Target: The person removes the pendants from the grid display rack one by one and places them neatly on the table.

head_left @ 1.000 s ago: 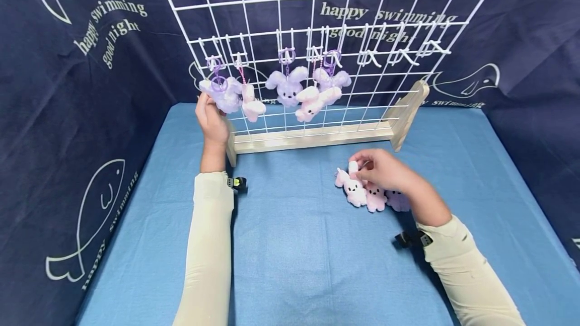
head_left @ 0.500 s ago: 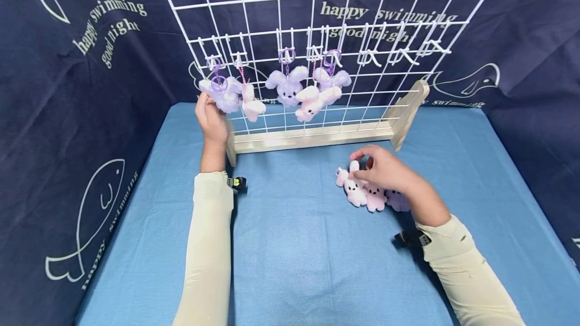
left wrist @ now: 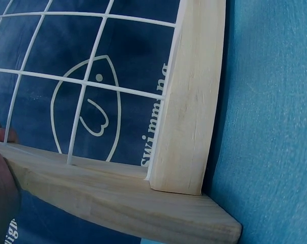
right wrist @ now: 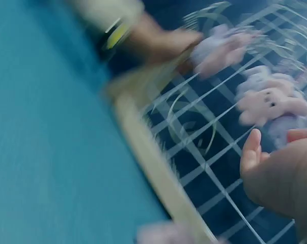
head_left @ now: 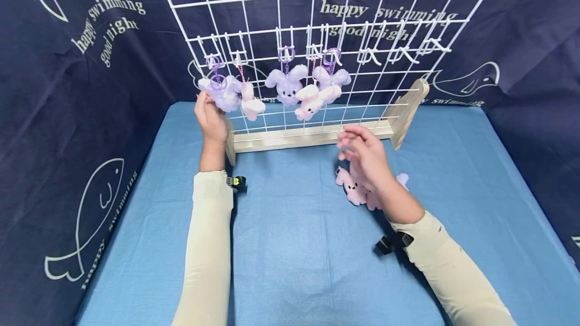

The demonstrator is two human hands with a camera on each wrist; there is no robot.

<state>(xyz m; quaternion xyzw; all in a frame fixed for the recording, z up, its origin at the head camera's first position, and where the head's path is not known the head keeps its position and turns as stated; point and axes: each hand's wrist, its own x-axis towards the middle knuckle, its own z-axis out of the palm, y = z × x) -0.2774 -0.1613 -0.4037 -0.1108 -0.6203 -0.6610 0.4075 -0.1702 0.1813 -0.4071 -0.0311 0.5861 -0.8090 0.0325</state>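
Observation:
At the left end of the white wire grid rack [head_left: 281, 141], my left hand [head_left: 212, 122] grips the wooden end support, thumb and fingers on opposite sides of it [left wrist: 3, 178]. A purple plush bunny keychain [head_left: 228, 95] hangs in front of its fingertips. My right hand [head_left: 368, 157] is raised over several plush bunny keychains [head_left: 355, 193] lying on the table, its fingers loosely bent and holding nothing. Pink and lilac bunnies show there, partly hidden under the hand and forearm. In the right wrist view, that hand [right wrist: 280, 178] overlaps the hanging bunnies.
Also on the rack's hooks hang a pink bunny [head_left: 251, 104], a purple bunny [head_left: 287, 87], and a pink one [head_left: 312, 102] overlapping another purple one [head_left: 333, 77]. Bare white hooks [head_left: 401, 56] line the right side. A dark patterned cloth [head_left: 109, 114] encloses the blue table [head_left: 281, 245].
My right hand has let go of the pink bunny's ear and moved up and slightly left, toward the rack. That bunny stays on the table. My left hand has kept its place.

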